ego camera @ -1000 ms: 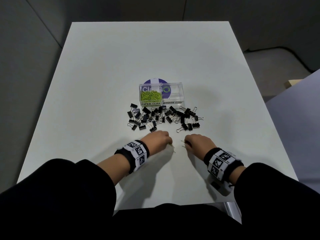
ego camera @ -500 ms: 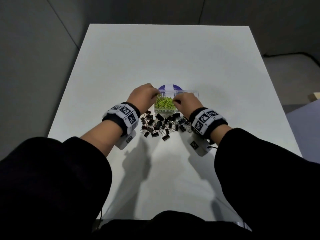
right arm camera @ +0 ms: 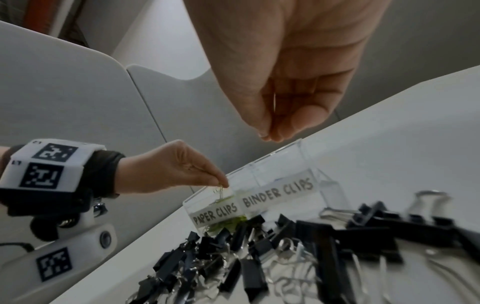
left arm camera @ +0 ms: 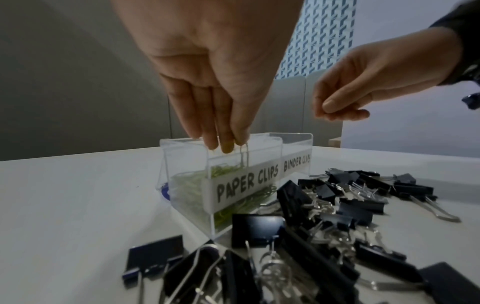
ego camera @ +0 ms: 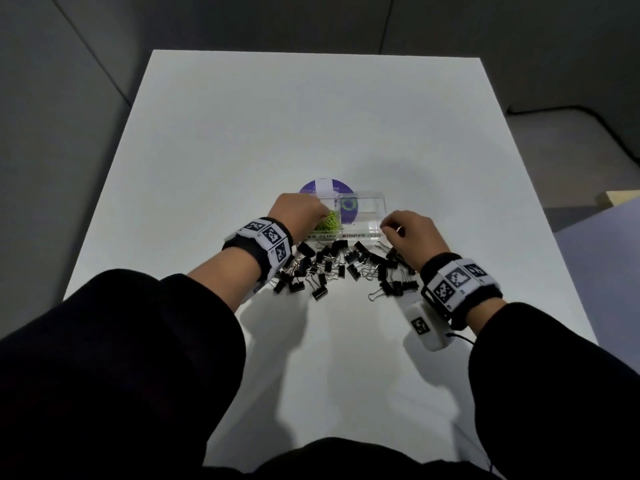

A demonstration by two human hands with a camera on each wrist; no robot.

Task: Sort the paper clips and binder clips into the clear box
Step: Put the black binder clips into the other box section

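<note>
Step in hand: dropping paper clips into clear box [ego camera: 360,216], PAPER CLIPS compartment. Left hand [ego camera: 299,211] over that compartment, fingertips [left arm camera: 226,144] pinched together on a paper clip [left arm camera: 244,156] hanging inside the rim. Right hand [ego camera: 408,233] just beside box's BINDER CLIPS end, fingers pinched on a thin wire, probably another paper clip. Binder clips [ego camera: 346,268] piled against box front, unsorted. Next: release, then start on binder pile.

An office, by the look of it: a plain white tabletop [ego camera: 311,116] hemmed by grey partition panels [ego camera: 62,116], a blue-patterned screen [left arm camera: 327,37] standing behind.
</note>
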